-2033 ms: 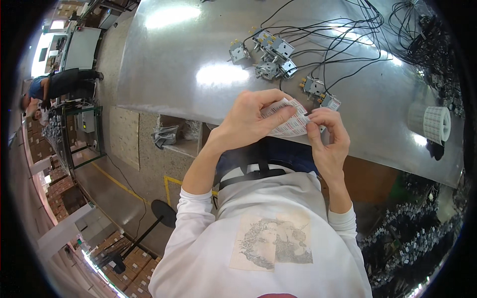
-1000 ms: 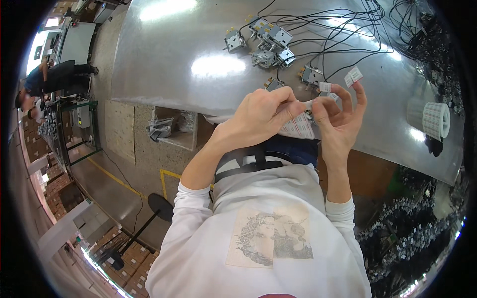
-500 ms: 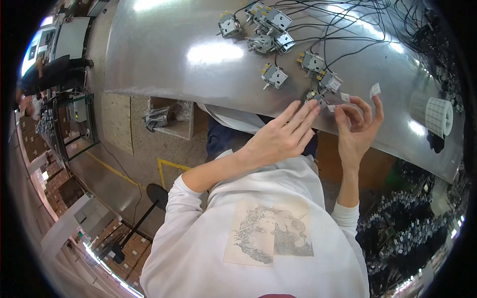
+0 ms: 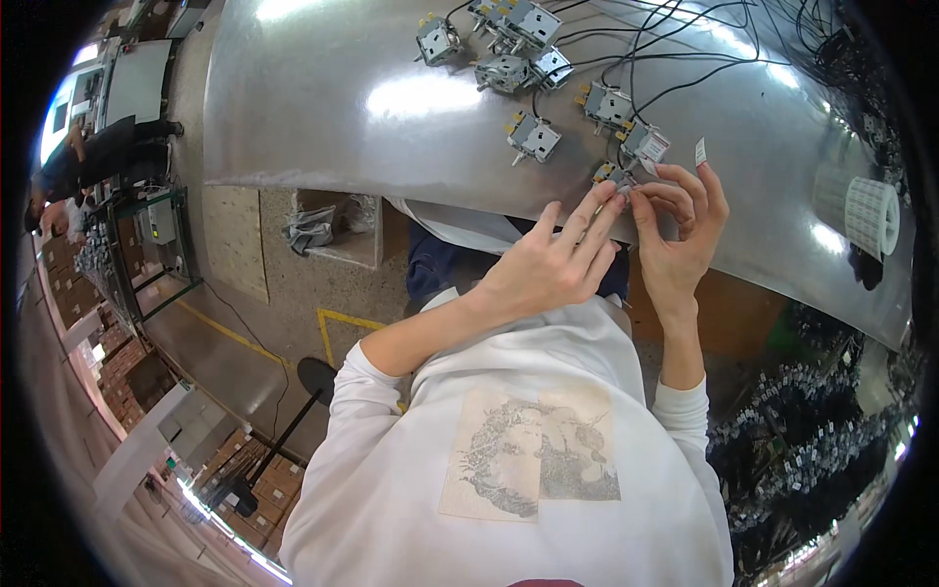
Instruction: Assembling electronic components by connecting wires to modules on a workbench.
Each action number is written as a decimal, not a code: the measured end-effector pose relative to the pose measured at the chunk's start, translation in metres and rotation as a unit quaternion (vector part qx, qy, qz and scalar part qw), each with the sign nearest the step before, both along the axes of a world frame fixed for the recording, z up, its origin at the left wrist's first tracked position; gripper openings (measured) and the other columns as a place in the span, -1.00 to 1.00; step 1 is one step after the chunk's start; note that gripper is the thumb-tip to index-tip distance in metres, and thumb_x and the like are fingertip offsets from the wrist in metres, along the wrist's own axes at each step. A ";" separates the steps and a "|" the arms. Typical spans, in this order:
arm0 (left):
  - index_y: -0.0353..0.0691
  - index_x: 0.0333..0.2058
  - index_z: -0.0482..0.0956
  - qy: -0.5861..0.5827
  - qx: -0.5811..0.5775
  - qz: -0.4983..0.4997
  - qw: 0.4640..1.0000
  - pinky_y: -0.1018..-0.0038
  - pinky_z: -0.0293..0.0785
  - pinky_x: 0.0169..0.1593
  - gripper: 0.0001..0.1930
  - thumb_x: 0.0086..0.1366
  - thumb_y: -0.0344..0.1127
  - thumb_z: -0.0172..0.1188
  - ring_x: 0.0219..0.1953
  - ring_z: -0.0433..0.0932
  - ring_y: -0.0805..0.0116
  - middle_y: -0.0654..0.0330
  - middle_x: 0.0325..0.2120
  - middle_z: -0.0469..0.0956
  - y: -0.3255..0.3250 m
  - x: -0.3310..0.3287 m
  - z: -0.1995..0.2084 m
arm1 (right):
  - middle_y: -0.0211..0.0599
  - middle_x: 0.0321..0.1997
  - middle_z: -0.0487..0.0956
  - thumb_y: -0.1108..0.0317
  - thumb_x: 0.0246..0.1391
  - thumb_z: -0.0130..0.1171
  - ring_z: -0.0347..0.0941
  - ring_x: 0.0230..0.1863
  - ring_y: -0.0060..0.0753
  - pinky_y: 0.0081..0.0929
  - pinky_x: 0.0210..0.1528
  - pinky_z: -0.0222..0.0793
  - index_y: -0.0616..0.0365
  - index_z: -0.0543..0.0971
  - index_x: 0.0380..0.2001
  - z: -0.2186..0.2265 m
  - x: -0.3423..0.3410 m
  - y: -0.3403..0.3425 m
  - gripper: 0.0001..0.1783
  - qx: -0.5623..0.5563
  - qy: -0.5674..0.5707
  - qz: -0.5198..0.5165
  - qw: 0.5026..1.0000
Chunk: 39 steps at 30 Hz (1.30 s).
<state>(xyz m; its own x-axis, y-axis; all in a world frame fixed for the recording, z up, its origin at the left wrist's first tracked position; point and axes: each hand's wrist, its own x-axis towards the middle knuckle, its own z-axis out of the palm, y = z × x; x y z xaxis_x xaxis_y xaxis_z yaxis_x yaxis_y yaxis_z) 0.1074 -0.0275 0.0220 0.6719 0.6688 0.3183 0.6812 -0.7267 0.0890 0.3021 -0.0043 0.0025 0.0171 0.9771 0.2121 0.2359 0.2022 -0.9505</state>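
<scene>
shiny metal tbl (image 4: 293, 137) w/ grey metal units (image 4: 534, 138), blk cables (image 4: 634, 78) & label roll (image 4: 869, 217) on top

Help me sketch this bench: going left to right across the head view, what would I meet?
Another person → open box → leftmost grey metal part → wearer's left hand → wearer's right hand → roll of labels.
</scene>
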 end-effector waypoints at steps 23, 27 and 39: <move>-0.40 -0.11 0.74 0.139 0.089 -0.004 0.986 0.08 0.72 -0.17 -0.68 0.39 -0.24 0.18 0.24 0.60 -0.22 -0.23 0.15 0.66 0.008 0.025 -0.005 | -0.38 -0.12 0.66 0.55 0.21 0.47 0.25 -0.47 -0.75 -0.72 -0.44 0.14 0.04 0.22 0.50 0.021 0.034 0.041 -0.10 0.074 -0.059 0.009 0.995; -0.40 -0.17 0.72 0.055 0.073 -0.010 0.996 0.04 0.69 -0.09 -0.69 0.40 -0.23 0.19 0.26 0.60 -0.16 -0.22 0.17 0.65 0.012 0.025 -0.003 | -0.39 -0.13 0.68 0.51 0.24 0.47 0.22 -0.47 -0.82 -0.77 -0.42 0.16 0.03 0.10 0.58 0.040 0.026 0.063 0.00 -0.002 -0.073 0.026 0.997; -0.39 -0.25 0.64 -0.103 0.030 0.104 0.989 0.20 0.63 0.12 -0.76 0.36 -0.27 0.33 0.24 0.63 -0.04 -0.17 0.14 0.66 0.058 0.039 -0.006 | -0.39 -0.26 0.78 0.46 0.25 0.43 0.37 -0.55 -0.73 -0.64 -0.47 0.31 0.02 0.24 0.57 0.040 0.020 0.109 -0.10 -0.013 -0.160 0.086 0.983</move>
<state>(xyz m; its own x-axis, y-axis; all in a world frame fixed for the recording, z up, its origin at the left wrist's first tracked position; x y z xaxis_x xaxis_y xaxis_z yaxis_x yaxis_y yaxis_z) 0.1464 0.0308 0.0160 0.4390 0.7612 0.4774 0.7884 -0.5812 0.2017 0.3224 0.1047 0.0430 -0.2117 0.9652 0.1537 0.4893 0.2408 -0.8382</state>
